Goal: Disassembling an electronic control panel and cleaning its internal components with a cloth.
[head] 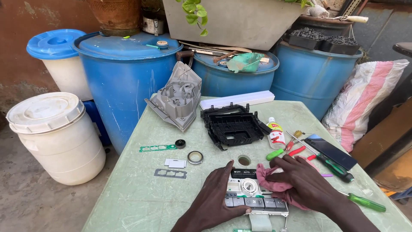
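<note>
A grey control panel [251,191] with a round dial and a row of buttons lies near the front edge of the pale green table [141,193]. My left hand [216,193] rests on the panel's left side and holds it down. My right hand [302,180] presses a pink cloth [268,178] against the panel's right side. Just beyond the hands lies a black plastic frame [234,126]. A grey plastic housing [178,96] stands tilted behind it.
Green-handled screwdrivers [337,168], red-handled tools [294,148], a small white bottle [276,134] and a dark phone [330,151] lie to the right. A ring [195,157], black knob [180,144], green strip [156,148] and small plates [171,173] lie left. Blue barrels [124,73] and a white bucket [51,133] surround the table.
</note>
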